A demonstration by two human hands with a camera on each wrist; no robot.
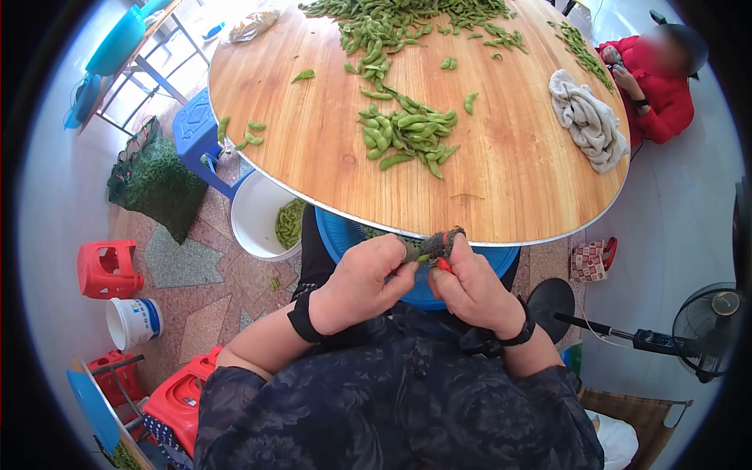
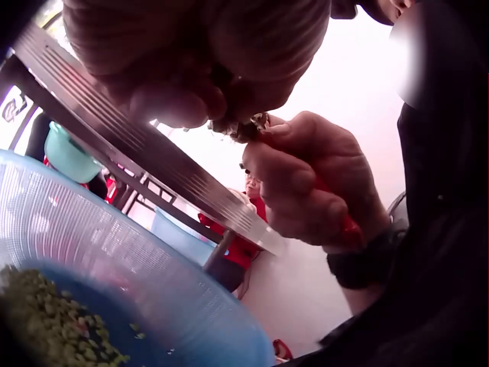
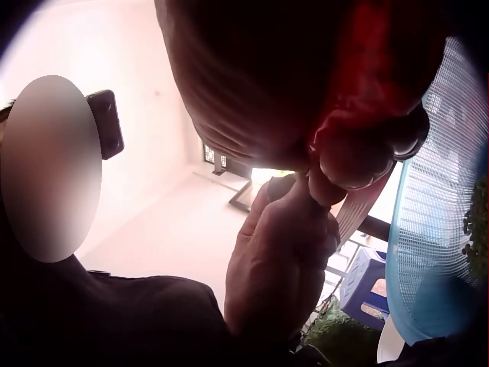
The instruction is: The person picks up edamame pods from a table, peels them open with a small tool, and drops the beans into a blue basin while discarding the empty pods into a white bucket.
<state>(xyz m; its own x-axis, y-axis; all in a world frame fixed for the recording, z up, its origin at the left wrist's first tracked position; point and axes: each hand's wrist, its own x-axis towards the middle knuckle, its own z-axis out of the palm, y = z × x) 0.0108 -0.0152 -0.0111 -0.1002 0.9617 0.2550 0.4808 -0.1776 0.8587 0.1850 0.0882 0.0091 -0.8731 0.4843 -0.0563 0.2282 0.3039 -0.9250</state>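
Note:
Over the blue basket (image 1: 335, 235) at the table's near edge, the two hands meet. The left hand (image 1: 366, 274) pinches one end of a green pod (image 1: 424, 258) between thumb and forefinger. Dark wrapping (image 1: 444, 244) covers fingers of the right hand (image 1: 472, 288), which grips the pod's other side; something red shows under its fingers. The left wrist view has the left hand (image 2: 199, 61) close up, dark, with the right hand (image 2: 313, 172) beside it. Shelled beans (image 2: 53, 321) lie in the basket there. In the right wrist view the fingertips overlap and hide the pod.
Pods (image 1: 407, 129) lie in a pile on the round wooden table (image 1: 274, 141), with a larger heap behind. A grey cloth (image 1: 587, 121) rests at its right. A white bucket (image 1: 254, 215) with pods stands left of the basket. Another person in red (image 1: 666, 94) sits at the far right.

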